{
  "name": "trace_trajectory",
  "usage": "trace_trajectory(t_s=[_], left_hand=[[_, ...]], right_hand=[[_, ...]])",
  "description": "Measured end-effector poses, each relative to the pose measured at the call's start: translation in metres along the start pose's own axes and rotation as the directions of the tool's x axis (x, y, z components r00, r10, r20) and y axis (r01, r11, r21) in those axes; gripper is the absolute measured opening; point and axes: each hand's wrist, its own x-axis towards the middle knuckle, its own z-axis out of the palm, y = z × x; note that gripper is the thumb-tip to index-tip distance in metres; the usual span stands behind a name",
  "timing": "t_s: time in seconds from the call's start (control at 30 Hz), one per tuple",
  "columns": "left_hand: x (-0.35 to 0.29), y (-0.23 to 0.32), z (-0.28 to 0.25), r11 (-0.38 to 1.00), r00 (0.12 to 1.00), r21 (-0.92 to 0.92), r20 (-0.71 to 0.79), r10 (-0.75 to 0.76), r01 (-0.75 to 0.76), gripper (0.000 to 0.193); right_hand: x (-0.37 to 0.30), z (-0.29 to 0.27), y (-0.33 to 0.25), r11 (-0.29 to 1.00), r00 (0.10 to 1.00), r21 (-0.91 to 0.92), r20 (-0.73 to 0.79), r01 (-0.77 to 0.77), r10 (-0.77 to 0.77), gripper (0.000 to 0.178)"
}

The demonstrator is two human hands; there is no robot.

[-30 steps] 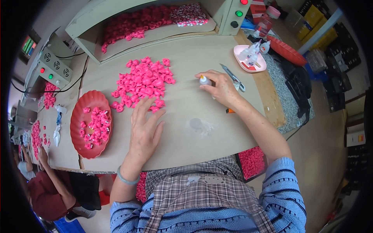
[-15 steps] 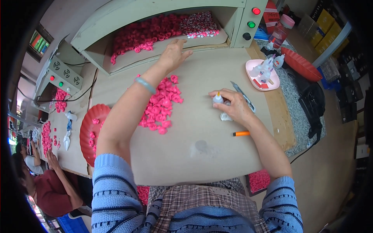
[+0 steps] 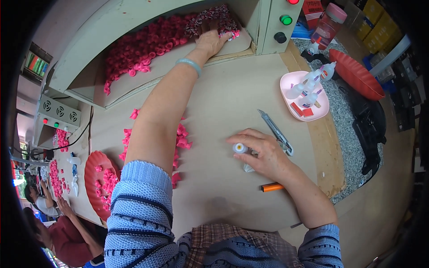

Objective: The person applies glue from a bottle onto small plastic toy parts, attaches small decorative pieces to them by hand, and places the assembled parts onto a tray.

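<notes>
My left hand (image 3: 210,42) reaches into the opening of the pale green box-shaped machine (image 3: 270,27). Its fingers are stretched out with the thumb apart, over a pile of small mottled pink, white and dark pieces (image 3: 225,15). Beside that lies a heap of pink rosette-like pieces (image 3: 156,38). Low over the table, the fingers and thumb of my right hand (image 3: 268,156) curl around a small white glue bottle (image 3: 240,148), its yellowish tip facing up. A crumpled white scrap (image 3: 248,168) shows under this hand. More pink pieces (image 3: 182,138) lie partly hidden behind my left forearm.
A grey utility knife (image 3: 276,133) and an orange pen (image 3: 271,187) lie near my right hand. Farther right stands a pink tray (image 3: 305,117) of small bottles. A red scalloped dish (image 3: 91,178) of pink pieces sits left; beyond it a co-worker in dark red (image 3: 67,241) sits.
My left hand has moved farther into the machine, onto the mottled pile. My right hand still holds the glue bottle, now tipped more toward me. The whole view has shifted.
</notes>
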Motion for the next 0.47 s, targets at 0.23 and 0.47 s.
trace_trajectory(t_s=[0.23,0.47], left_hand=[[0.020,0.001,0.016,0.982,0.998,0.180,-0.022,0.065,-0.060,0.069],[0.034,-0.018,0.018,0.974,0.979,0.116,-0.039,0.200,-0.195,0.065]], right_hand=[[0.000,0.000,0.004,0.998,0.996,-0.014,-0.067,0.059,-0.060,0.033],[0.002,0.003,0.006,0.999,0.997,-0.010,-0.059,0.053,-0.053,0.034]])
